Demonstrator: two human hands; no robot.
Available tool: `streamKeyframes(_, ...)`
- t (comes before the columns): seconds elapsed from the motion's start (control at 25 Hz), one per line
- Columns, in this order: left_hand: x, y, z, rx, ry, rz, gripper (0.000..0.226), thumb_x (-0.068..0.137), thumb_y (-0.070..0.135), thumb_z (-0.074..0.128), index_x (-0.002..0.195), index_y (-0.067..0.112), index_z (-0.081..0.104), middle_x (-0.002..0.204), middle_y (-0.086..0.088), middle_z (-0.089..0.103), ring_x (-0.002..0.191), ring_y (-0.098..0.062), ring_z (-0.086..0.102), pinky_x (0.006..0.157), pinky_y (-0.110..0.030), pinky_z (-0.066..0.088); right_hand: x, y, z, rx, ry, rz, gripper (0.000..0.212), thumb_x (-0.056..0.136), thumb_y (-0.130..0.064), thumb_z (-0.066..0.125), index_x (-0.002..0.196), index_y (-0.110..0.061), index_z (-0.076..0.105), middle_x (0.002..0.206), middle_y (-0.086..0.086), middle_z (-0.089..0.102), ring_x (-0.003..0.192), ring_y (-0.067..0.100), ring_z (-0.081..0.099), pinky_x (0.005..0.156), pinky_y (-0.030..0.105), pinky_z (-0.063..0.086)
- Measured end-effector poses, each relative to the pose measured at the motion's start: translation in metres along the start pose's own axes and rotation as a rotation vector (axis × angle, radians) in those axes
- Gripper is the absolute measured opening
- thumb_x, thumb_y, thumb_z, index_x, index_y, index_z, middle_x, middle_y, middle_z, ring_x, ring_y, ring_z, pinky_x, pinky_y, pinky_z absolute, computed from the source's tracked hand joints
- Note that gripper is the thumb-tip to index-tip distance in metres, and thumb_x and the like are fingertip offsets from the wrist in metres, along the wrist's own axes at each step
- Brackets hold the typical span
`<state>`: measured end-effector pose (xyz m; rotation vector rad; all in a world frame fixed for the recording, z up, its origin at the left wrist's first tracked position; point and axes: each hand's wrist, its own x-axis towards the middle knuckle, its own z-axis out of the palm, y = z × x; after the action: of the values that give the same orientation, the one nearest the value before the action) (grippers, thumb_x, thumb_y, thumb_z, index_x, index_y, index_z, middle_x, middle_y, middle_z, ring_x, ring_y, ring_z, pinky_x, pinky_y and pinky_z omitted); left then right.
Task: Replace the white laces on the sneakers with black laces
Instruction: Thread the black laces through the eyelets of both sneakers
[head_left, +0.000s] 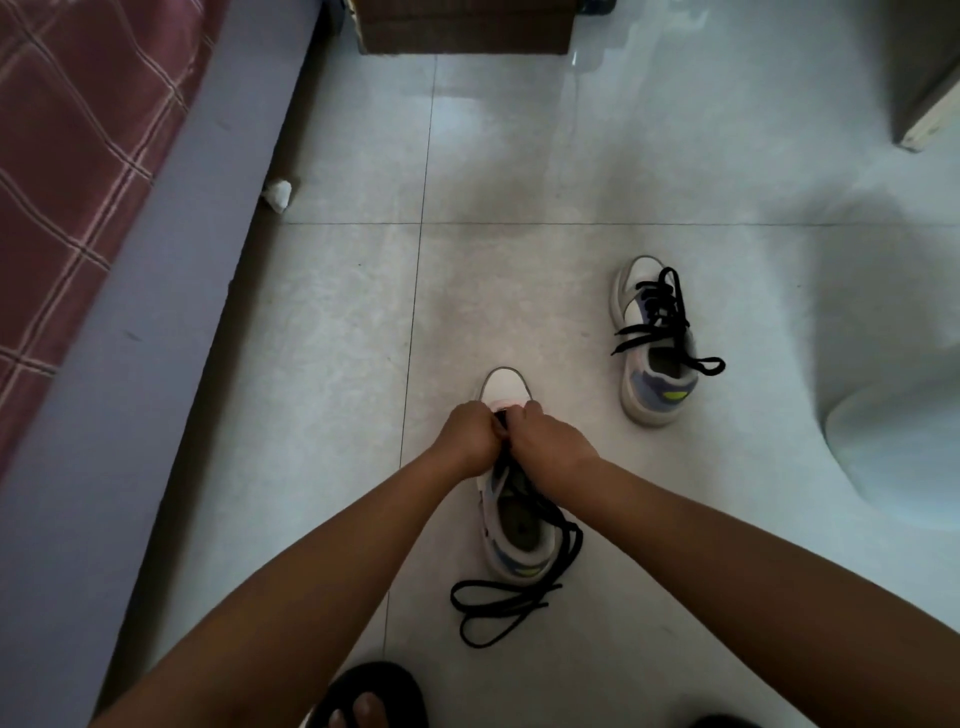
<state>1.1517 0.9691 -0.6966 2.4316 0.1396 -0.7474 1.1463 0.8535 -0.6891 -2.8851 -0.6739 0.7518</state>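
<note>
Tiled floor (519, 156): laced sneaker (655, 343) beside hands (511, 436).

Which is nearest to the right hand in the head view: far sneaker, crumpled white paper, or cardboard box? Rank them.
From the right hand:
1. Far sneaker, on the floor up and right of it.
2. Crumpled white paper, left, by the bed base.
3. Cardboard box, at the top edge.

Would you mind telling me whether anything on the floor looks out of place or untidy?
A crumpled white scrap lies on the tiled floor against the bed base, looking like litter. The far sneaker has black lace ends trailing loose, untied. Loose black lace also sprawls behind the near sneaker.
</note>
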Motion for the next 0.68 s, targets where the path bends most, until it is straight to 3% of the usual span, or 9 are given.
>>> streamKeyframes(0.08, -0.004, -0.011, 0.006, -0.078, 0.055, 0.054, 0.015, 0.090, 0.005, 0.052, 0.084, 0.002, 0.066, 0.090, -0.016, 0.061, 0.084, -0.023, 0.059, 0.057, -0.014, 0.030, -0.012, 0.019, 0.009, 0.195, 0.009, -0.024, 0.032, 0.092, -0.006, 0.046, 0.124, -0.003, 0.040, 0.122, 0.017, 0.046, 0.101, 0.031, 0.055, 0.073, 0.031, 0.037)
streamKeyframes(0.16, -0.009, -0.018, 0.015, -0.100, 0.084, 0.135, 0.009, 0.093, 0.007, 0.051, 0.089, 0.004, 0.059, 0.098, -0.008, 0.048, 0.087, -0.016, 0.051, 0.067, -0.010, 0.029, -0.022, 0.031, 0.016, 0.363, 0.018, -0.003, 0.023, 0.094, -0.007, 0.041, 0.117, -0.005, 0.042, 0.115, 0.014, 0.047, 0.100, 0.031, 0.054, 0.076, 0.029, 0.037)
streamKeyframes(0.24, -0.011, -0.021, 0.021, -0.170, 0.130, 0.152, 0.005, 0.093, 0.009, 0.052, 0.090, 0.007, 0.055, 0.099, -0.002, 0.041, 0.085, -0.012, 0.046, 0.071, -0.009, 0.028, -0.023, 0.034, 0.022, 0.421, 0.076, 0.061, 0.014, 0.096, -0.007, 0.039, 0.109, -0.006, 0.045, 0.108, 0.012, 0.049, 0.093, 0.029, 0.054, 0.074, 0.032, 0.040)
streamKeyframes(0.36, -0.006, -0.021, 0.017, -0.187, 0.137, 0.107, 0.015, 0.093, 0.019, 0.056, 0.082, 0.008, 0.058, 0.088, -0.002, 0.047, 0.076, -0.013, 0.048, 0.061, -0.017, 0.031, -0.014, 0.030, 0.015, 0.624, 0.186, 0.215, 0.015, 0.098, -0.024, 0.046, 0.093, -0.010, 0.051, 0.091, 0.007, 0.056, 0.078, 0.020, 0.052, 0.065, 0.029, 0.036)
streamKeyframes(0.48, 0.001, -0.012, 0.007, -0.102, 0.068, 0.110, 0.026, 0.092, 0.025, 0.058, 0.074, 0.006, 0.059, 0.070, -0.004, 0.052, 0.065, -0.015, 0.047, 0.051, -0.023, 0.028, -0.003, 0.031, 0.004, 0.605, 0.076, 0.246, 0.021, 0.094, -0.028, 0.055, 0.081, -0.011, 0.054, 0.083, 0.006, 0.055, 0.071, 0.018, 0.050, 0.058, 0.027, 0.035)
streamKeyframes(0.6, 0.005, -0.005, 0.002, 0.051, 0.001, 0.161, 0.023, 0.094, 0.021, 0.054, 0.079, 0.006, 0.059, 0.078, -0.006, 0.053, 0.073, -0.021, 0.052, 0.058, -0.027, 0.030, 0.004, 0.035, -0.004, 0.508, -0.125, 0.187, 0.032, 0.094, -0.024, 0.055, 0.064, -0.011, 0.051, 0.072, 0.007, 0.050, 0.060, 0.015, 0.044, 0.051, 0.024, 0.031)
streamKeyframes(0.68, 0.006, -0.008, 0.001, 0.013, -0.019, 0.162, 0.023, 0.096, 0.019, 0.051, 0.085, 0.002, 0.061, 0.088, -0.013, 0.058, 0.084, -0.026, 0.057, 0.066, -0.030, 0.036, 0.007, 0.046, -0.007, 0.575, -0.184, 0.199, 0.035, 0.095, -0.025, 0.053, 0.063, -0.011, 0.049, 0.067, 0.003, 0.046, 0.059, 0.012, 0.040, 0.051, 0.023, 0.030)
